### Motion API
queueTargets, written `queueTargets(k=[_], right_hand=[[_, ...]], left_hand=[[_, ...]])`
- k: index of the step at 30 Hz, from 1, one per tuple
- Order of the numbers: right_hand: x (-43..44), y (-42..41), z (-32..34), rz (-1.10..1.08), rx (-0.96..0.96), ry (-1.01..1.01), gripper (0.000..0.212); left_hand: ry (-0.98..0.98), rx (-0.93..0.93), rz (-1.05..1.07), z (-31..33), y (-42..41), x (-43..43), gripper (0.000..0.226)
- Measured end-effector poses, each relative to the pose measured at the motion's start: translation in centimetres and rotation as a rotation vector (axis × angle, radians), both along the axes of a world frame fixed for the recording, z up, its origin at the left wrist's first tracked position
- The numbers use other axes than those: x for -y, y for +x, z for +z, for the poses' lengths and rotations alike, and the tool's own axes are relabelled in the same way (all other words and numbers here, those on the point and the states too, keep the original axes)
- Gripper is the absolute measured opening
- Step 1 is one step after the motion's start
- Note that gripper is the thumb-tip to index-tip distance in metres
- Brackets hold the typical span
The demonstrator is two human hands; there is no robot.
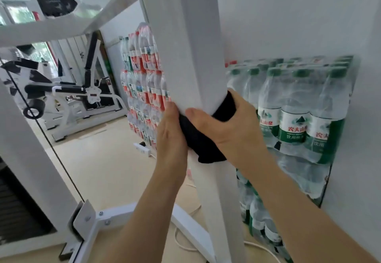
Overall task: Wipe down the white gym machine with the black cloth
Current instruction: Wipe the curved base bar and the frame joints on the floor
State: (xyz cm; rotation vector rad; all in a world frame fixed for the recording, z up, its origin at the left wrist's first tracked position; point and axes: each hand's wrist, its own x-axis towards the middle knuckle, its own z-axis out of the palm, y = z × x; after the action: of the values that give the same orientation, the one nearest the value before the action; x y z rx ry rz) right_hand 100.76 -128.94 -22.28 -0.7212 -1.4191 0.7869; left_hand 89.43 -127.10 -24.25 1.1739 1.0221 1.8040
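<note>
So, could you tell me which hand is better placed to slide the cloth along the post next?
Probably the right: the right hand wraps the black cloth around the white post, while the left hand holds only its end.

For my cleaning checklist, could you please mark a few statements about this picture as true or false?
1. The black cloth is wrapped round the white post. True.
2. Only one hand holds the cloth. False: the left hand and right hand both grip it.
3. Packs of green-labelled water bottles stand right of the post. True.
4. The cloth is draped over the bottles. False: it is held against the post.
</note>
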Motion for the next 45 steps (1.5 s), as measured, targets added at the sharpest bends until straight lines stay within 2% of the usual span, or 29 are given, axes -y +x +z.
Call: queueTargets(k=[3,6,8,11,13,17,20,23,28,32,37,39,41,43,45], right_hand=[[-0.1,0.8,-7.1,0.023,0.082,-0.103,0.042],[0.3,1.7,-16.0,-0.027,0.257,-0.326,0.052],[0.3,2.3,-19.4,-0.025,0.327,-0.437,0.058],[0.3,3.1,-20.0,0.102,0.320,-0.503,0.072],[0.7,2.9,-18.8,0.109,0.357,-0.436,0.085],[0.8,0.5,-11.0,-0.183,0.324,-0.075,0.074],[-0.1,0.0,-6.1,-0.216,0.272,0.100,0.074],[-0.4,0.1,-7.0,-0.138,0.144,0.007,0.073],[-0.7,0.6,-11.3,-0.079,0.141,-0.100,0.067],[-0.3,1.3,-17.0,-0.038,0.180,-0.200,0.066],[-0.5,2.2,-25.2,-0.026,0.274,-0.349,0.066],[-0.5,2.5,-27.5,-0.026,0.318,-0.416,0.067],[-0.1,2.8,-28.6,-0.026,0.367,-0.451,0.069],[0.2,3.0,-27.6,-0.028,0.424,-0.396,0.061],[0.4,3.3,-24.7,-0.039,0.420,-0.233,0.060]], left_hand=[[-0.086,-0.119,0.003,-6.8,0.4,0.1,0.050],[-0.358,-0.115,0.011,-14.3,1.3,1.0,0.044],[-0.499,-0.081,0.012,-16.4,1.7,1.2,0.039],[-0.593,-0.003,0.022,-15.4,1.3,1.1,0.037],[-0.514,0.036,-0.008,-13.1,1.1,1.6,0.045],[-0.131,0.170,-0.075,-5.6,-0.1,1.1,0.048],[0.003,0.196,-0.073,-0.9,-0.5,0.3,0.040],[-0.088,0.180,0.066,-3.1,0.4,-0.5,0.028],[-0.294,0.105,0.119,-10.6,1.3,-0.1,0.042],[-0.422,-0.058,0.137,-16.2,1.8,0.5,0.039],[-0.668,-0.336,0.029,-23.7,1.8,2.0,0.031],[-0.728,-0.236,0.043,-24.8,1.9,3.2,0.029],[-0.734,-0.005,0.057,-24.5,2.3,4.7,0.024],[-0.558,0.107,-0.048,-23.2,2.3,6.3,0.019],[-0.363,0.065,-0.147,-21.4,2.0,6.8,0.046]])
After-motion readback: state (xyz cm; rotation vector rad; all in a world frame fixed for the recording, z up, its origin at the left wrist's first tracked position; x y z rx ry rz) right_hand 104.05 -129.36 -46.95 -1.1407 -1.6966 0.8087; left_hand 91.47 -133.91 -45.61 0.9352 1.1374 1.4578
